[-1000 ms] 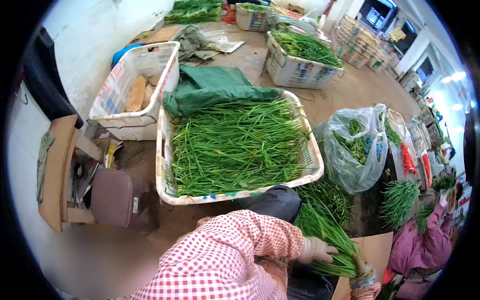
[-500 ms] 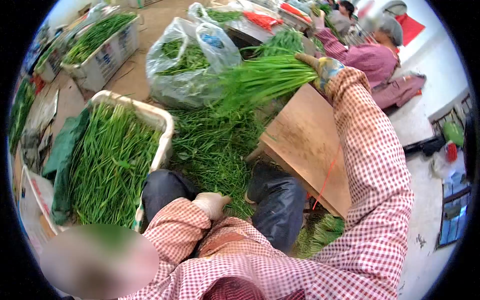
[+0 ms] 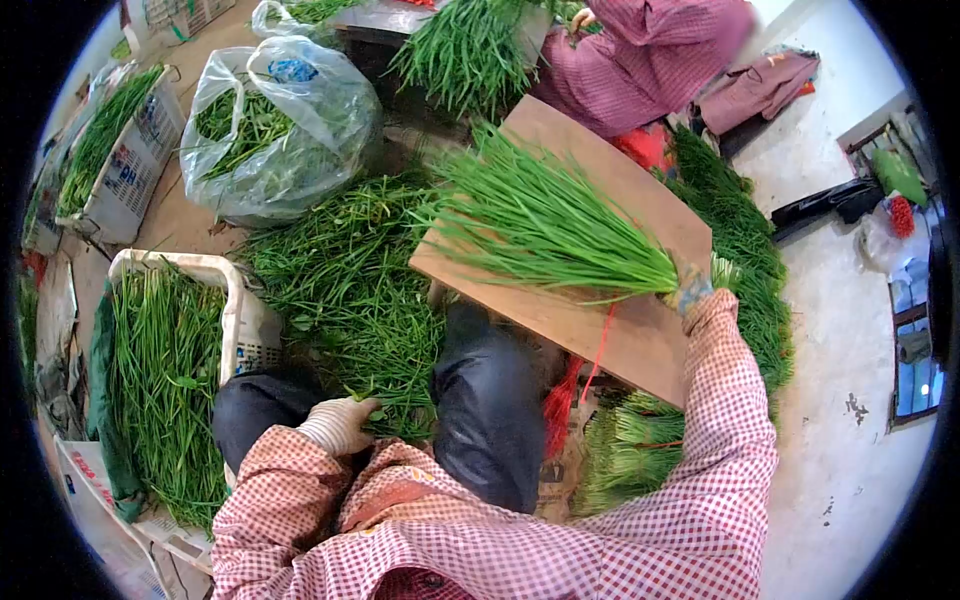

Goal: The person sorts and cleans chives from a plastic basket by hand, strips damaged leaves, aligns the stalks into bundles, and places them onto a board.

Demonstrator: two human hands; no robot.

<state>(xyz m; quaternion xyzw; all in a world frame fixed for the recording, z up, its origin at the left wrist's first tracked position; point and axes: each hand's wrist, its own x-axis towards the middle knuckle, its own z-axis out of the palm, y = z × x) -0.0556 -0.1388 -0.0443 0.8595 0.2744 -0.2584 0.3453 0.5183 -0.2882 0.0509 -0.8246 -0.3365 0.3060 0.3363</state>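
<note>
A fanned bunch of long green stalks (image 3: 560, 220) lies over a brown board (image 3: 640, 330). My right hand (image 3: 692, 288), in a soiled patterned glove, is closed round the stalk ends at the board's right side. Near my left knee, my left hand (image 3: 338, 425), in a whitish glove, is curled with a bit of green at its fingertips; what it holds, if anything, is too small to name. Loose greens (image 3: 350, 280) are heaped on the floor between my legs and beyond.
A white crate (image 3: 235, 310) of greens stands at left, with a clear plastic bag (image 3: 285, 150) beyond it. Another person's purple sleeve (image 3: 640, 60) is at the top. Tied bunches (image 3: 640, 450) lie beneath the board, and more greens (image 3: 740, 270) line the wall.
The view has swung right. My right hand has brought the bunch down over the board from the raised position of half a second ago. My left hand stays low by the knee.
</note>
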